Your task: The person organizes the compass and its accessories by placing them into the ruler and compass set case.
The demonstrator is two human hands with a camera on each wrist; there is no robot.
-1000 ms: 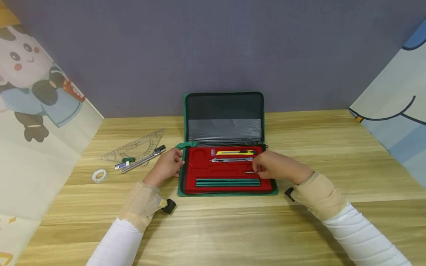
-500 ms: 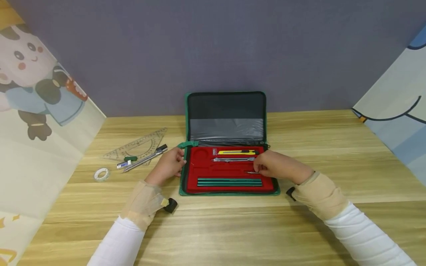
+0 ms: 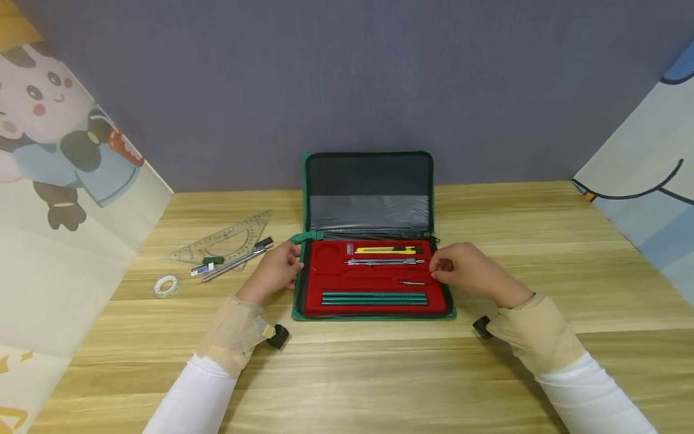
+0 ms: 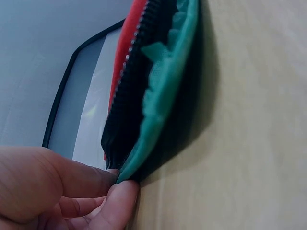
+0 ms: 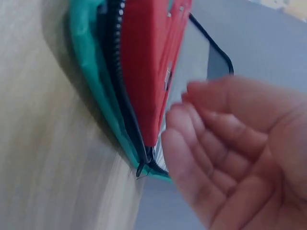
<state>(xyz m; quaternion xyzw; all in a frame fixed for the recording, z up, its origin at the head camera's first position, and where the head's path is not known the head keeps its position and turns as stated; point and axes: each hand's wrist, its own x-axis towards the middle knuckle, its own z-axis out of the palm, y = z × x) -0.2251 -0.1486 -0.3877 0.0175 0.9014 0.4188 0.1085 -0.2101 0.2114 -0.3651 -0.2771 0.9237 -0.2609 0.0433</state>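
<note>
A green zip case (image 3: 297, 310) lies unfolded with its lid up, and a red tray (image 3: 328, 309) fills its base. My left hand (image 3: 273, 271) pinches the case's left edge between thumb and finger, as the left wrist view shows on the green edge (image 4: 165, 91). Beside the tray's right side, my right hand (image 3: 468, 271) hovers with loosely bent fingers and nothing in them. A short metal piece (image 3: 413, 283) lies in the tray near it. Above that piece are a silver compass-like tool (image 3: 385, 262) and a yellow utility knife (image 3: 379, 250). Several green pencils (image 3: 374, 299) fill the front slot.
To the left lie a clear set square (image 3: 217, 236), a silver compass (image 3: 235, 262), a small green piece (image 3: 213, 260), an eraser (image 3: 203, 269) and a white tape roll (image 3: 165, 286). A grey panel (image 3: 374, 90) stands behind the wooden table (image 3: 379, 374).
My right hand has let go of the short metal piece and drawn back to the right, leaving it in the tray. My left hand stays at the case edge.
</note>
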